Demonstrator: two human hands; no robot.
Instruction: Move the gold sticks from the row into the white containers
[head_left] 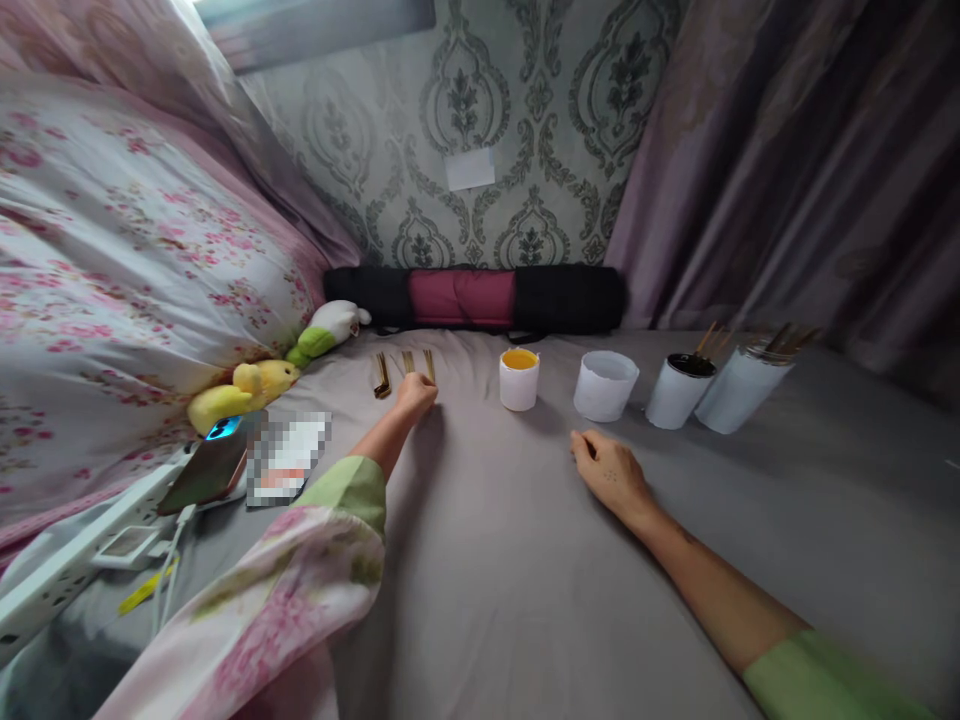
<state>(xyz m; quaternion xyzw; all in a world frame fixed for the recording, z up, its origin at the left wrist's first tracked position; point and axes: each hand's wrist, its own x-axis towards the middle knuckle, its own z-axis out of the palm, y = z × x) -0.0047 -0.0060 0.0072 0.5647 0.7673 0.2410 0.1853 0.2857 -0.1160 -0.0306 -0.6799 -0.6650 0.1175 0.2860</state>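
Observation:
My left hand (416, 396) rests low over the near ends of two small bundles of thin brown sticks (429, 364). Its fingers are pinched together on them; the fingertips are partly hidden. Just left of it lies another little group of thin brown sticks (381, 376), one dark and bent at its near end. My right hand (611, 470) lies on the grey sheet, loosely curled with nothing visible in it. Beyond that hand stand a white cup (604, 390) with a pale inside and, further left, a smaller white cup (519, 385) with a yellow inside.
At right, two taller white containers (671, 395) hold brown sticks. A black and maroon roll (461, 298) lies along the wall. On the left are plush toys (259, 385), a phone (206, 465), a blurred-out packet (287, 460) and a power strip (71, 565) with cables.

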